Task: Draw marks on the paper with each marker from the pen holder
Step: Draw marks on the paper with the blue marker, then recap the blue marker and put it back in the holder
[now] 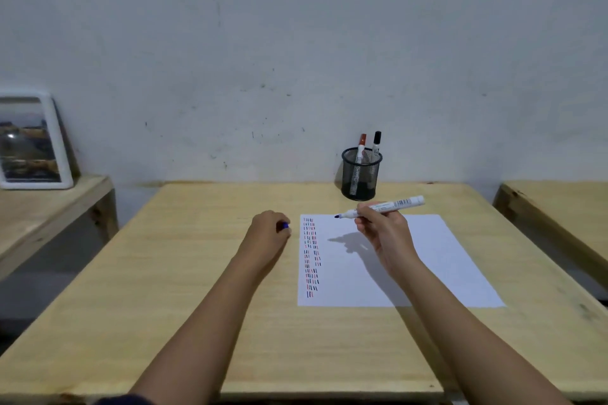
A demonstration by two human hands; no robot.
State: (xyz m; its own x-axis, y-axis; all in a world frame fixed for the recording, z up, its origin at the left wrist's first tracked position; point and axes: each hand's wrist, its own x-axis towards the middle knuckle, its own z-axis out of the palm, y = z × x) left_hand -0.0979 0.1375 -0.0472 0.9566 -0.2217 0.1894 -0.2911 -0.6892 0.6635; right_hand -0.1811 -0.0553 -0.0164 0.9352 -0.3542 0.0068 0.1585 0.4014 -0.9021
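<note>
Marker [381,206] pinched in right hand [385,233], uncapped, long axis near level, tip pointing left, hovering over paper [427,256] top. Marks [311,256] fill left edge, left of tip. Left hand [268,233] fisted on cap [285,225], beside paper. Holder [361,174] behind, two markers inside.

Three markers [381,206], one blue cap [285,225], one pen holder [361,174], one paper [427,260], one picture frame [33,141]

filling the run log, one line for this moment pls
right hand: holds uncapped marker above paper | left hand: blue cap | holder: two markers
</note>
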